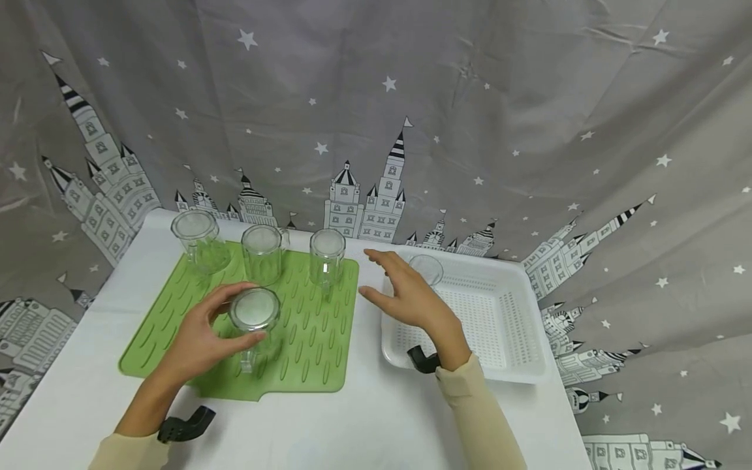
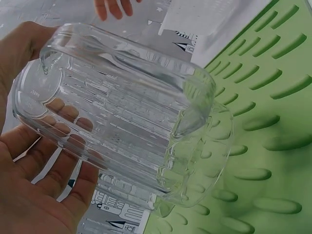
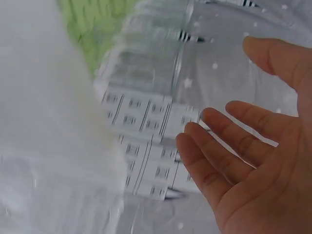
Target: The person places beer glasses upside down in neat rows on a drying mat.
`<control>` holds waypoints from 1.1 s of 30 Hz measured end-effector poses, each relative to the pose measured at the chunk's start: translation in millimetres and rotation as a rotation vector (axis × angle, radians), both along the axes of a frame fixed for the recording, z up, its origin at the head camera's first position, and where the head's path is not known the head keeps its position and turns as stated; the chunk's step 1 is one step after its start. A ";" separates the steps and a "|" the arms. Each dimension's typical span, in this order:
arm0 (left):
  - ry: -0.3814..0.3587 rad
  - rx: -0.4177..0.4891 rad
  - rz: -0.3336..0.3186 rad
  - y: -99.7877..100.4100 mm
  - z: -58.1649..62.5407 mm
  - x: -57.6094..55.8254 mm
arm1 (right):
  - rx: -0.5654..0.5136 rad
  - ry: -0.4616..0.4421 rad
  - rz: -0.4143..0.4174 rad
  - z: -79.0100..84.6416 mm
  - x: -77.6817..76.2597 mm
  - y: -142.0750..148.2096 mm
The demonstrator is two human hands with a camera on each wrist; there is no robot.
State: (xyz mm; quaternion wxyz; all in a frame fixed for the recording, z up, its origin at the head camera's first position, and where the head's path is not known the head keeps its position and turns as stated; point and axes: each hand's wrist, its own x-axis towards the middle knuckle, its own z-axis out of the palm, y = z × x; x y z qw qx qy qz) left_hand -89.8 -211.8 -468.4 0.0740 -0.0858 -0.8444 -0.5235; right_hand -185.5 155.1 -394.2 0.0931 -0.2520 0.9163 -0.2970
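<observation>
My left hand (image 1: 200, 343) grips a clear glass mug (image 1: 254, 312) by its base end, fingers round one side and thumb on the other. The mug is upside down over the front part of the green drying mat (image 1: 311, 352), its handle facing me. In the left wrist view the rim of the mug (image 2: 195, 161) overlaps the mat. My right hand (image 1: 411, 297) is held over the left edge of the white basket (image 1: 531, 352), its fingers spread and nothing in its grasp. Behind it a clear glass (image 1: 426, 269) shows partly inside the basket.
Along the mat's back edge stand three more clear glass mugs: a left one (image 1: 202, 241), a middle one (image 1: 262, 254) and a right one (image 1: 326, 258). White cloth (image 1: 364, 424) covers the table. A grey curtain (image 1: 470, 98) with printed castles hangs behind.
</observation>
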 end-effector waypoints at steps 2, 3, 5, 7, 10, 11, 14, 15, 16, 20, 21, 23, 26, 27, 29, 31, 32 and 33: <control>0.000 -0.006 0.006 -1.9 0.2 1.3 | 0.038 0.014 -0.023 0.5 -5.4 9.5; 0.002 -0.009 0.009 -3.0 0.4 2.1 | 0.059 0.022 -0.030 0.4 -8.2 14.3; 0.005 -0.005 0.012 -4.7 0.3 2.3 | 0.102 0.032 -0.045 0.7 -13.1 24.7; 0.007 0.003 0.017 -6.7 -0.1 2.0 | 0.163 0.044 -0.061 1.0 -17.0 34.8; -0.001 0.001 0.030 -9.9 -0.4 1.7 | 0.255 0.045 -0.097 2.6 -20.9 48.2; -0.006 -0.001 0.035 -11.0 -0.3 1.8 | 0.281 0.038 -0.110 3.0 -21.9 52.0; -0.018 -0.007 0.046 -13.7 -0.5 2.5 | 0.312 0.008 -0.134 1.9 -24.2 60.0; -0.019 -0.008 0.048 -14.2 -0.7 2.8 | 0.309 -0.007 -0.134 0.6 -25.1 62.0; -0.020 -0.006 0.050 -14.5 -1.1 2.9 | 0.302 -0.017 -0.133 -0.9 -25.9 63.4; -0.007 -0.002 0.042 -14.8 -3.2 2.4 | 0.291 -0.022 -0.123 -6.5 -28.5 66.4; -0.003 -0.002 0.040 -14.8 -3.4 2.4 | 0.294 -0.018 -0.121 -6.9 -28.8 66.6; 0.004 -0.004 0.036 -15.1 -3.5 2.7 | 0.299 -0.019 -0.123 -6.9 -28.9 66.7; 0.009 0.001 0.035 -16.5 -3.3 3.3 | 0.303 -0.034 -0.131 -6.6 -28.6 66.6; 0.010 0.002 0.036 -17.3 -2.9 3.4 | 0.304 -0.039 -0.135 -6.4 -28.3 66.6; 0.012 0.008 0.042 -19.8 -2.4 3.1 | 0.301 -0.041 -0.139 -6.5 -27.9 66.4; 0.015 0.014 0.052 -23.3 -2.0 2.1 | 0.302 -0.032 -0.137 -7.4 -27.5 66.3; 0.018 0.014 0.054 -25.3 -1.8 1.3 | 0.302 -0.028 -0.136 -7.8 -27.1 66.3; 0.022 0.013 0.057 -27.6 -1.9 0.4 | 0.301 -0.024 -0.136 -8.4 -26.8 66.3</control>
